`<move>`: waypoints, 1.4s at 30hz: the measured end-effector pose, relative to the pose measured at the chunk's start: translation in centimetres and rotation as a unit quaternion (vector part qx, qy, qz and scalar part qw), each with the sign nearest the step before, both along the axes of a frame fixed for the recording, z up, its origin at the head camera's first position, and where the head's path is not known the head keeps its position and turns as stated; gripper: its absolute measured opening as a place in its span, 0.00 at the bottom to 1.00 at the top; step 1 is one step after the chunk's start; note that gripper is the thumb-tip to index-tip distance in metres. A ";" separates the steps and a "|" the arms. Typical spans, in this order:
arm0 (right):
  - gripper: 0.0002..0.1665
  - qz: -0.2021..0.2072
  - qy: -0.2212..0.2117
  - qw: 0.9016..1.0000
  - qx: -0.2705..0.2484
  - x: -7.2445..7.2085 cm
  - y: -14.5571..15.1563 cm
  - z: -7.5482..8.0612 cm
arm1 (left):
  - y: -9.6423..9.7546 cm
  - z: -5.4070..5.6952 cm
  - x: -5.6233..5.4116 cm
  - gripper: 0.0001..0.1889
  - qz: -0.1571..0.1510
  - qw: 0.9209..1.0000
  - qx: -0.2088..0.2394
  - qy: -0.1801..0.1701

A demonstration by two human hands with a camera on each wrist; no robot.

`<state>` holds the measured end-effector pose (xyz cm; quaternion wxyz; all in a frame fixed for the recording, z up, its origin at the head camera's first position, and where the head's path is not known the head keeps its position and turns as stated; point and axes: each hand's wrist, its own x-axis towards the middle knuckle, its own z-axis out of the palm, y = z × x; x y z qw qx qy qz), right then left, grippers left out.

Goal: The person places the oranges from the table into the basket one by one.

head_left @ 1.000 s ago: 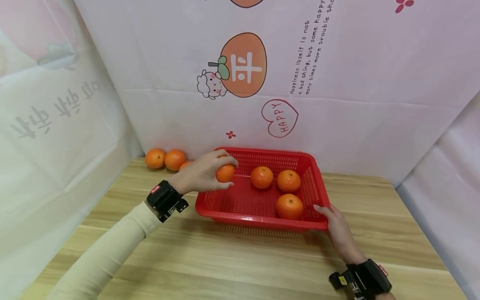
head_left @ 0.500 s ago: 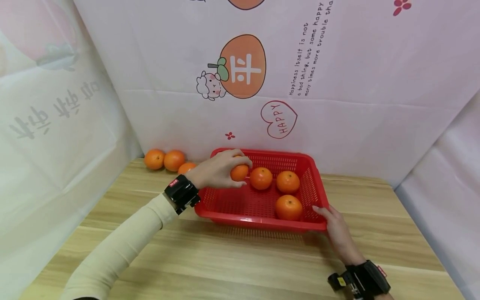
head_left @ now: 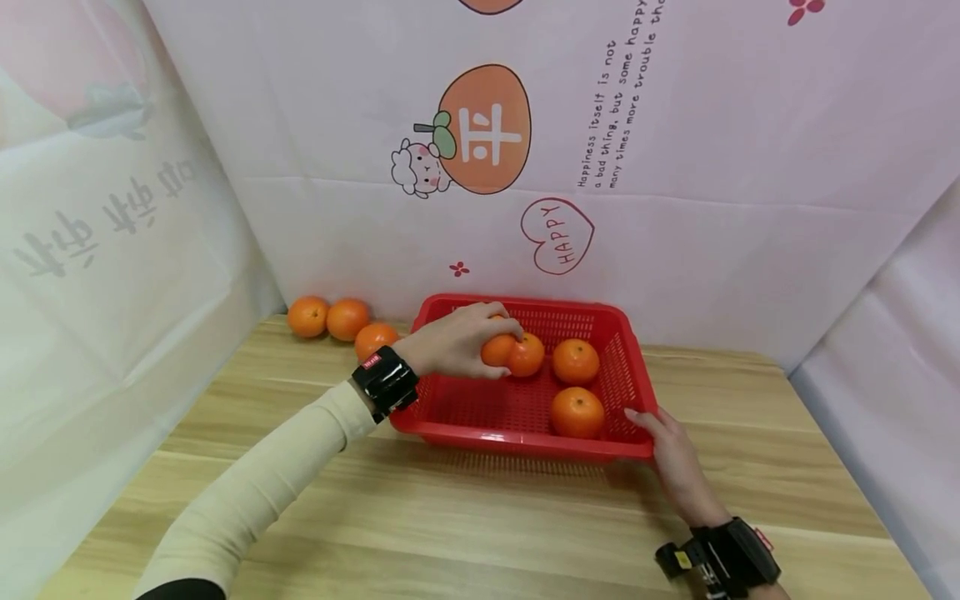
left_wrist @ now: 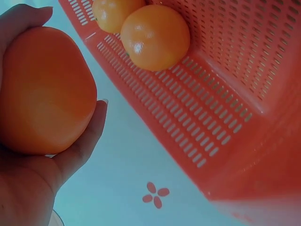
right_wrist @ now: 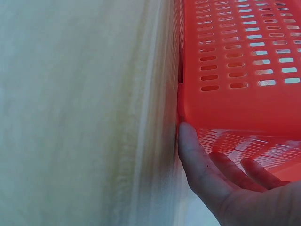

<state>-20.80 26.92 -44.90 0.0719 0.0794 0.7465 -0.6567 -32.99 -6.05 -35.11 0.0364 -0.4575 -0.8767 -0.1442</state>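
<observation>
My left hand (head_left: 457, 340) holds an orange (head_left: 497, 351) over the red plastic basket (head_left: 517, 445), with fingers and thumb curled round the fruit. In the head view, that fruit overlaps the leftmost of three oranges in the basket (head_left: 529, 358). The other two, a back orange (head_left: 576, 362) and a front orange (head_left: 577, 412), sit toward the right side. My right hand (head_left: 678, 467) grips the basket's front right corner, thumb over the rim. In the right wrist view, fingers (right_wrist: 202, 165) of this hand lie against the basket's perforated side.
Left of the basket, three more oranges stand by the back cloth: a far left orange (head_left: 307, 317), one beside it (head_left: 347, 320) and one near the basket (head_left: 377, 341). Below lies a wood-grain table (head_left: 450, 533). Printed white cloth (head_left: 712, 267) rises behind and at both sides.
My left hand has carried the orange rightward, from the basket's left side to beside the leftmost orange inside. The right hand keeps its grip on the corner.
</observation>
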 end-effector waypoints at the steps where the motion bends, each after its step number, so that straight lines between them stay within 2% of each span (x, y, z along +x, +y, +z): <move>1: 0.35 0.001 -0.001 1.000 0.002 0.0 0.0 0.0 | 0.2 -0.1 0.0 0.22 -0.003 1.000 -0.001 -0.002; 10: 0.35 0.006 -0.001 1.000 0.010 -0.1 -0.3 -0.1 | 1.6 -0.9 -0.1 0.22 -0.031 0.999 -0.001 -0.010; 19: 0.36 0.007 0.014 1.000 0.008 -0.2 0.0 -0.1 | 3.0 -1.9 -0.1 0.23 -0.029 0.999 -0.031 -0.021; 25: 0.35 0.004 0.011 1.000 0.012 -0.2 0.2 0.0 | 3.7 -3.0 -0.3 0.23 -0.023 0.998 -0.047 -0.039; 31: 0.35 -0.001 -0.005 1.000 0.004 -0.1 0.1 -0.1 | 3.9 -4.6 -0.7 0.23 -0.037 0.996 -0.067 -0.048; 35: 0.35 0.000 -0.004 1.000 0.005 -0.1 0.1 -0.1 | 4.1 -5.1 -0.8 0.24 -0.040 0.995 -0.073 -0.052; 42: 0.35 0.003 0.001 1.000 0.016 0.0 0.1 0.0 | 5.0 -5.3 -0.7 0.27 -0.062 0.988 -0.133 -0.038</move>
